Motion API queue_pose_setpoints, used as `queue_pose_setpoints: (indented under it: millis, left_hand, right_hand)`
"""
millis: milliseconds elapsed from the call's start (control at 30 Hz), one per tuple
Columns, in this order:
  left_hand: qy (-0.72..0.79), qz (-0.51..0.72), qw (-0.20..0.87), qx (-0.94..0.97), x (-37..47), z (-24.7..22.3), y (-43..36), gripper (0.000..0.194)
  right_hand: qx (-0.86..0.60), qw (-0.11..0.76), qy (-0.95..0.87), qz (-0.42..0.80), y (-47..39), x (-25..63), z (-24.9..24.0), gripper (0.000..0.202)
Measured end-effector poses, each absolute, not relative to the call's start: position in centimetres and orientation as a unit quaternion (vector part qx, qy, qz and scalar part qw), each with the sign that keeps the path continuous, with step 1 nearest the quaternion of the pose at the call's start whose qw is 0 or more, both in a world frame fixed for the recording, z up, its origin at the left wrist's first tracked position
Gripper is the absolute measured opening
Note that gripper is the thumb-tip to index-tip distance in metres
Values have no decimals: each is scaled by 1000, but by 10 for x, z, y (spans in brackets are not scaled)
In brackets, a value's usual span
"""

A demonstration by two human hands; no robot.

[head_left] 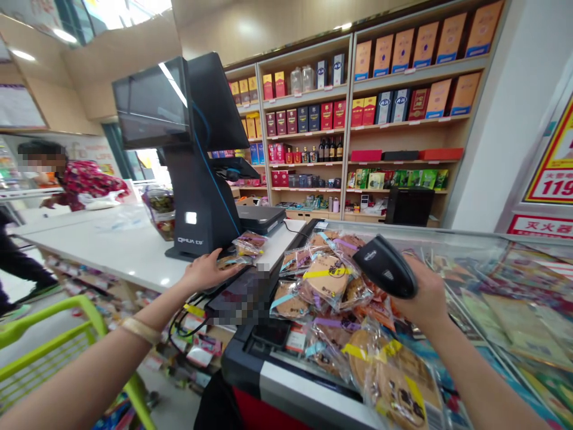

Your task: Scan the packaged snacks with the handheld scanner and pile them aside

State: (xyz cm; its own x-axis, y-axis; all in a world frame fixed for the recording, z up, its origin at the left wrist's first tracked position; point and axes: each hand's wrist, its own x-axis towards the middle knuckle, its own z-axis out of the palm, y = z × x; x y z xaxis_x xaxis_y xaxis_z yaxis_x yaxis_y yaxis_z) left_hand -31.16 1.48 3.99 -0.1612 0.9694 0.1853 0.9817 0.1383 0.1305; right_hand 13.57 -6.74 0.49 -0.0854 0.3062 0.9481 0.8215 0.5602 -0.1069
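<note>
My right hand [425,292] is wrapped round a black barcode scanner [387,266], held above a pile of clear-wrapped flat round biscuits [329,275]. The packets have yellow, blue and purple strips. My left hand [208,273] reaches to the counter edge at the foot of the checkout terminal. Its fingers are stretched out against a wrapped biscuit packet [233,261], and another packet [250,243] lies just beyond. More wrapped biscuits [389,376] lie nearer me on the glass-topped case.
The black checkout terminal [201,197] stands on the white counter [134,254], with a filled clear bag [161,212] behind it. A green shopping cart [54,352] is at the lower left. A person [85,179] bends at the far left. Shelves [308,95] of boxes line the back.
</note>
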Motion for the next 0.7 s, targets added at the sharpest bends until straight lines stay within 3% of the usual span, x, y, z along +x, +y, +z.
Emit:
queue_pose_setpoints:
  millis: [133, 433, 700]
  left_hand:
    - [-729, -120, -16, -674, -326, 30, 12, 89]
    - [-678, -209, 75, -700, -319, 23, -6, 79]
    - [-542, -272, 140, -783, -298, 53, -38, 75]
  right_hand:
    - [-387, 517, -715, -266, -66, 136, 2, 7]
    - [-348, 477, -750, -298, -58, 143, -7, 19]
    - [-334, 452, -793, -234, -67, 134, 2, 31]
